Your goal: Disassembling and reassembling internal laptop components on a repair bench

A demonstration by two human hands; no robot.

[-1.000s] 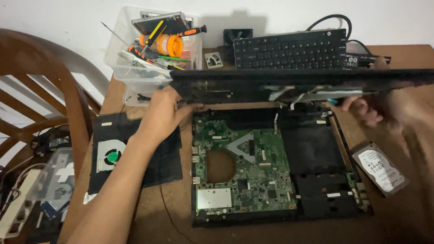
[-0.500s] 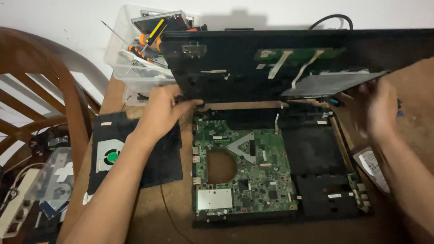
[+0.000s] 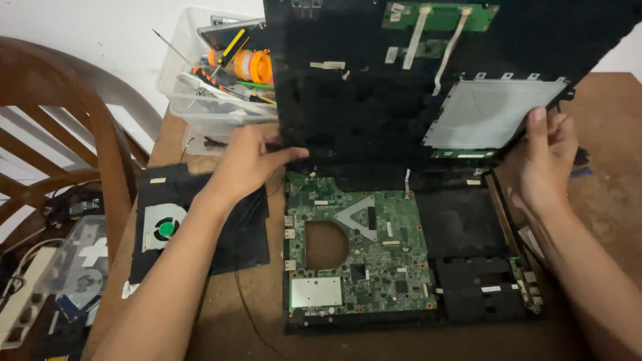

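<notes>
head view: fingers (image 3: 284,155) and right hand (image 3: 545,157) grip upright laptop cover (image 3: 361,93) edges.

A single head-worn view looks steeply down and forward, close over the wooden table (image 3: 602,120), with the opened laptop base (image 3: 401,267) at frame centre.

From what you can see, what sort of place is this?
Probably a home repair corner: an opened laptop base with its green circuit board bare, a clear tub of screwdrivers, and a wooden chair by the table.
</notes>
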